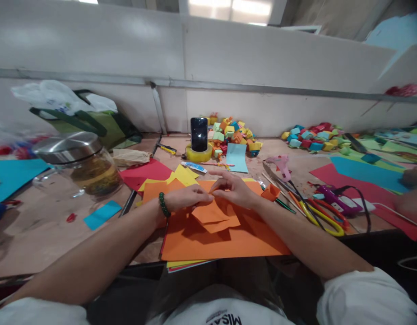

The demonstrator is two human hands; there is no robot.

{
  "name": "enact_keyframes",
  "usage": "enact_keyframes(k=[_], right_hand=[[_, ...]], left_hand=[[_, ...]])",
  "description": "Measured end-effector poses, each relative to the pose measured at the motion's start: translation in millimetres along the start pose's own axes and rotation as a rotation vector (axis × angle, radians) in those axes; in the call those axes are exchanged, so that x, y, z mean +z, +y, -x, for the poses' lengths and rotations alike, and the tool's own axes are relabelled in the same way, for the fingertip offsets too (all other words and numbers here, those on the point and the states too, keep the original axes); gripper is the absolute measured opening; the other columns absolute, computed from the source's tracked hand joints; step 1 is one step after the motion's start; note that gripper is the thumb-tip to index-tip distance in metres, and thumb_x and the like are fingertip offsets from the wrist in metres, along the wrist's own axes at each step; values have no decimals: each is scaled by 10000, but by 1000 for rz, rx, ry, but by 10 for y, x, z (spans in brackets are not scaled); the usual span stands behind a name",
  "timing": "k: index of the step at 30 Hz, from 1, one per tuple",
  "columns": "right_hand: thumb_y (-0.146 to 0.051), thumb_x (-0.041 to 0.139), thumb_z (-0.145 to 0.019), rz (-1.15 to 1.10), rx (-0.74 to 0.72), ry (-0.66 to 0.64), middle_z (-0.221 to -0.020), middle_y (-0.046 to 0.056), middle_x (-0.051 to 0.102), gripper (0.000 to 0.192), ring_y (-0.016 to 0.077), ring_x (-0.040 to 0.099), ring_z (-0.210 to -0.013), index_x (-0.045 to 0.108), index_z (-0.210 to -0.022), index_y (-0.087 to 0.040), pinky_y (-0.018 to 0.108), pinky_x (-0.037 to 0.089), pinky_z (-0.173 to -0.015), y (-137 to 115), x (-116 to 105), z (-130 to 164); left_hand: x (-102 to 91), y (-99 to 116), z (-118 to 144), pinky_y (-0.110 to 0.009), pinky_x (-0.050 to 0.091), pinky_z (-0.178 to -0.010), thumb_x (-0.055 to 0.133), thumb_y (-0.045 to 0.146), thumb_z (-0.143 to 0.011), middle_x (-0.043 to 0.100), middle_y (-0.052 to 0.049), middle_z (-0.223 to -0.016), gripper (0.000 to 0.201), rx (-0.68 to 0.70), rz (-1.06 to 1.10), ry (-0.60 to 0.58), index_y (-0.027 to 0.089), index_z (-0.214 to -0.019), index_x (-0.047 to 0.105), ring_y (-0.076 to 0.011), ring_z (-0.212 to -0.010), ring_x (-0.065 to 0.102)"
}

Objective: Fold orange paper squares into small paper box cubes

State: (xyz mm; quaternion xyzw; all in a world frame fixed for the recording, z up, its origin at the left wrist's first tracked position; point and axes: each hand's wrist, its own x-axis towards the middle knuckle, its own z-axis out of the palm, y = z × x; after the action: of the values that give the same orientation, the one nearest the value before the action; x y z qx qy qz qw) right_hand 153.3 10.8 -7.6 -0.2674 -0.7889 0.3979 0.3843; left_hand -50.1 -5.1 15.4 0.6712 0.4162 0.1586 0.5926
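Between my two hands is a folded piece of orange paper (213, 215), raised a little over larger orange sheets (195, 246). My left hand (191, 197), with a dark green bead bracelet (164, 204) at the wrist, pinches the paper's upper edge. Close beside it, my right hand (235, 189) grips the same edge with thumb and bent fingers. Their fingertips nearly meet. Yellow sheets (184, 176) stick out behind the orange ones. Just right of my right wrist sits a small folded orange paper piece (271, 192).
A phone (199, 134) stands in a yellow tape roll (198, 154), before piled paper cubes (232, 131). To the left is a glass jar (93, 169). A pink glue gun (279, 167), yellow-handled scissors (325, 223) and another person's hand (414, 180) are at right.
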Motion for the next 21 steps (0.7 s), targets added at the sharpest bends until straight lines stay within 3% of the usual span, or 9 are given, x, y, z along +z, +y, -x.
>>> enact_keyframes(k=[2,5,6,8,11,16,19,21], right_hand=[[-288,606,-864,197,-124,148,-918,55,690,422,183,648,-871,502,-1266,-216,343,526,-777,-7,-11,29],[-244,541,-906,536,-379,481,-1006,84,666,230,216,611,-970,586,-1131,-238,397,490,-846,-85,-57,70],[-242,532,-908,633,-459,523,-998,84,661,192,222,604,-961,603,-1086,-245,404,479,-842,-133,-61,82],[-282,547,-899,810,-565,430,-959,72,664,171,223,596,-904,625,-1048,-256,393,459,-805,-233,-33,102],[-337,572,-874,1031,-564,184,-972,88,681,268,230,585,-886,631,-1093,-195,377,429,-775,-290,60,109],[-133,471,-919,1180,-521,14,-880,82,708,188,167,580,-760,658,-913,-148,302,408,-710,-93,90,84],[-78,447,-922,1172,-444,-125,-896,91,707,214,157,592,-757,649,-899,-144,281,423,-703,-7,39,102],[-67,445,-919,1132,-394,-199,-924,98,704,213,155,604,-766,642,-936,-147,271,439,-695,-3,17,144]], left_hand=[[42,-7,-27,-190,301,-387,652,333,-698,377,66,-445,304,-15,68,113,172,-514,472,-60,-390,347],[74,2,-69,-180,395,-446,654,239,-650,515,44,-510,125,-1,256,372,152,-619,570,-73,-440,478],[82,8,-76,-183,423,-471,666,224,-636,560,32,-547,110,15,318,440,143,-664,598,-79,-466,514],[110,27,-74,-192,460,-515,696,211,-617,627,6,-617,158,58,417,529,128,-731,626,-91,-516,570],[178,84,-37,-204,485,-566,711,204,-629,671,-26,-659,160,64,483,525,120,-729,620,-128,-611,645],[89,241,89,-237,488,-551,700,310,-713,651,-25,-597,239,-48,416,507,166,-671,514,-174,-622,673],[-136,254,193,-263,500,-576,698,467,-715,662,-30,-684,334,-57,80,545,173,-712,540,-187,-665,669],[-242,199,266,-313,531,-694,716,500,-698,680,-49,-859,373,146,-192,678,178,-846,599,-209,-825,665]])
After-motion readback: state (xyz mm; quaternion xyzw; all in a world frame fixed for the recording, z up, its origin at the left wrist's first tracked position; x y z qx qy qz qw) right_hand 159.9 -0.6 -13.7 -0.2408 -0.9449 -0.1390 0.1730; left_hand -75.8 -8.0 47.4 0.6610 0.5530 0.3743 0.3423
